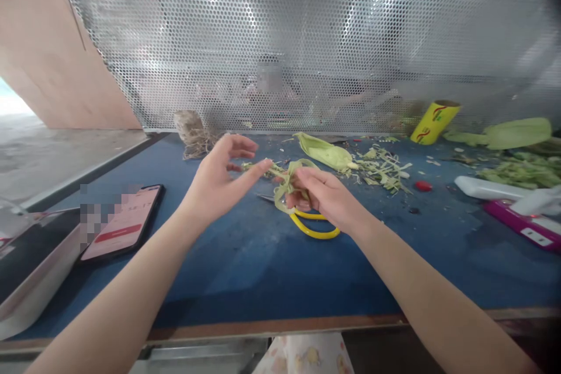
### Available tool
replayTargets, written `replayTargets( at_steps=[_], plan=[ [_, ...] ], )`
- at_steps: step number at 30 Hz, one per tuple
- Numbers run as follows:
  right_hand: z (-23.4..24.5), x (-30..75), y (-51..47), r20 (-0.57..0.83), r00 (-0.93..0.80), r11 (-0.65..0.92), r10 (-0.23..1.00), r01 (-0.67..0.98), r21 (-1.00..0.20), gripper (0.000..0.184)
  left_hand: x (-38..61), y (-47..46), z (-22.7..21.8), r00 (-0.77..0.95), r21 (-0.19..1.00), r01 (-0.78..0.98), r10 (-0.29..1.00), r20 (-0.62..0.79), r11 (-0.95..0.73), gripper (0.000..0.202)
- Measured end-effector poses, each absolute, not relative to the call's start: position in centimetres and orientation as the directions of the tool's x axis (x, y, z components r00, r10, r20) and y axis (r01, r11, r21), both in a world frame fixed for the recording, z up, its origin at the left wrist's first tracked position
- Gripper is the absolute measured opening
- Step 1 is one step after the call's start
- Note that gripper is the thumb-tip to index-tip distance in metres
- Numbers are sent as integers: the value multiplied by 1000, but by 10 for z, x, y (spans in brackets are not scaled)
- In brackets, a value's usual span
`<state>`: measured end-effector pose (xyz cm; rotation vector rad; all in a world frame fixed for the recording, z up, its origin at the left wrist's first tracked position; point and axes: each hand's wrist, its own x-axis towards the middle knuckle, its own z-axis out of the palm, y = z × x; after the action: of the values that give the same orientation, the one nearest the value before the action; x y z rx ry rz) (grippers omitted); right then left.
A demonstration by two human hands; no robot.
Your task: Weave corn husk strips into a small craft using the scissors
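Note:
My right hand (318, 191) pinches a looped, pale green strip of plant leaf (287, 182) between thumb and fingers. Just left of it, my left hand (232, 172) hovers with its thumb stretched out and fingers apart, holding nothing. On the blue table below my right hand lies a pair of scissors with yellow handles (316, 234), its blades partly covered by the hand and the strip. A broad green husk-like leaf (326, 153) rests just beyond my hands, with shredded green scraps (383, 169) beside it.
A smartphone (125, 225) and a tray-like device (39, 263) sit on the left. A twine roll (190, 131) stands at the back left. On the right are a yellow tube (433, 123), a red item (423, 186) and a purple-white power strip (526, 225). A perforated metal panel (280, 29) closes off the back.

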<state>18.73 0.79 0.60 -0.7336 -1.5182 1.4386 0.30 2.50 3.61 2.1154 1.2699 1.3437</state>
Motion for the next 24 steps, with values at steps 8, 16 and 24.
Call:
replayTargets(
  at_steps=[8, 16, 24],
  plan=[
    [6, 189, 10, 270, -288, 249, 919, -109, -962, 21, 16, 24, 22, 506, 881, 324, 850, 148, -346, 32],
    [6, 188, 9, 258, -268, 243, 928, -88, -966, 20, 19, 16, 26, 460, 803, 361, 840, 289, -474, 17],
    [-1, 183, 12, 224, -242, 203, 944, -108, -973, 21, 22, 7, 22, 471, 219, 651, 613, 634, -727, 11]
  ],
)
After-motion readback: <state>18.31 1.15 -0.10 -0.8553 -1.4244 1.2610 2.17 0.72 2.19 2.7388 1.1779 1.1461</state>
